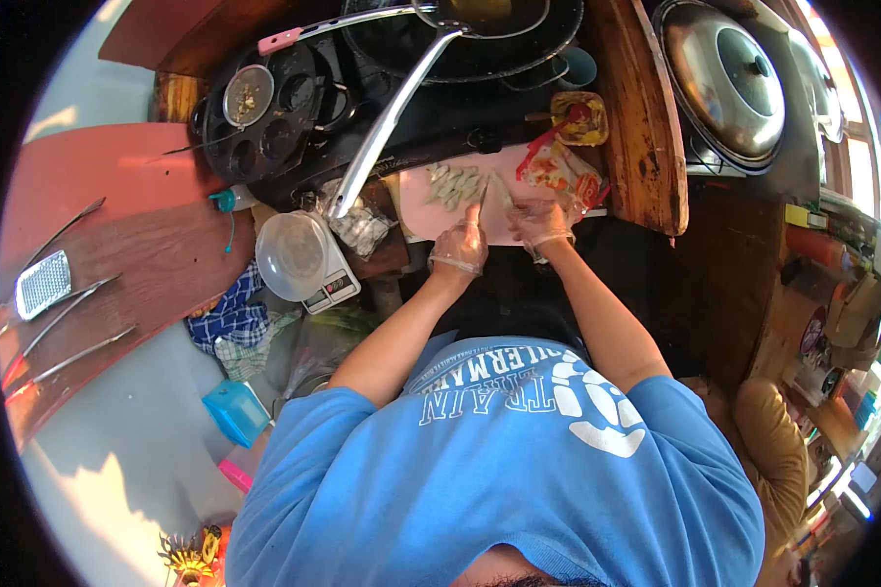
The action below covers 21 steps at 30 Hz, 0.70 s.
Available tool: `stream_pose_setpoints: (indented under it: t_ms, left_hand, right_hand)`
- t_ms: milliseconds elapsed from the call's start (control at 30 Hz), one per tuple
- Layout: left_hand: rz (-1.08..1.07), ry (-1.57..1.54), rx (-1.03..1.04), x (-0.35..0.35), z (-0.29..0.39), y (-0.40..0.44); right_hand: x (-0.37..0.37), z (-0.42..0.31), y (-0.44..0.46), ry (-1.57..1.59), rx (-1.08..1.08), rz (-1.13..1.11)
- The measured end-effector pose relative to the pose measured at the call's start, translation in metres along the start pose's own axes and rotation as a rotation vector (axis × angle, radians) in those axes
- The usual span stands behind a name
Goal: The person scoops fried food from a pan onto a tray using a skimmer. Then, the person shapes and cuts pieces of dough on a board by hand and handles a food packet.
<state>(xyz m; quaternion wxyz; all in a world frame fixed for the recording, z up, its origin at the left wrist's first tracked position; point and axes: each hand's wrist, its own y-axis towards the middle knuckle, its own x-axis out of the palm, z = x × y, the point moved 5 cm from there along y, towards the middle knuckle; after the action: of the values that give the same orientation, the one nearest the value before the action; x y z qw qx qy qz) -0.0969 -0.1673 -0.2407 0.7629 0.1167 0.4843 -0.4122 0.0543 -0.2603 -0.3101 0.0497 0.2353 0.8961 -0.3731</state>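
Note:
Both my hands wear clear plastic gloves over a pink cutting board [416,201]. My left hand [457,247] is closed on a small knife [484,189], its index finger stretched toward the blade, which points away from me. Beside the blade lies a pale, long vegetable piece [500,193], and my right hand [540,223] is closed at its near end. The vegetable's kind is too small to tell. Cut pale-green pieces [451,186] form a loose pile on the board, left of the knife. A red and yellow plastic packet [563,176] rests just beyond my right hand.
Left of the board, a clear bowl [292,256] sits on a digital scale [335,284]. A ladle handle [396,117] slants down from the large pan [382,44]. A molded pan [274,122] stands back left. On the right rise a wooden panel [646,117] and a lidded pot [729,83].

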Motion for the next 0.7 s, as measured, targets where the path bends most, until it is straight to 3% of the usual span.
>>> stream_pose_setpoints:
  t_ms: [67,200,300,367,500,567,700]
  left_hand:
    - [0.061,-0.069,0.134,0.003,0.009,0.006]
    - [0.027,0.079,0.263,0.029,0.014,0.012]
    - [0.005,0.147,0.261,0.030,0.021,0.022]
    - [-0.122,0.132,0.107,0.024,0.021,0.030]
    - [-0.033,0.035,0.162,0.027,0.016,0.009]
    - [-0.049,0.187,0.286,0.033,0.022,0.001]
    - [-0.093,0.171,0.237,0.034,0.024,0.011]
  right_hand:
    - [0.005,0.009,-0.009,0.485,0.107,-0.101]
    - [0.004,0.005,-0.011,0.607,0.152,-0.179]
    - [-0.001,0.007,-0.015,0.750,0.195,-0.154]
    - [0.002,0.004,-0.016,0.840,0.296,-0.262]
    - [0.003,0.011,-0.019,0.849,0.364,-0.169]
    - [0.004,0.011,-0.015,0.933,0.253,-0.153]
    - [0.009,0.016,-0.012,1.072,0.223,-0.219]
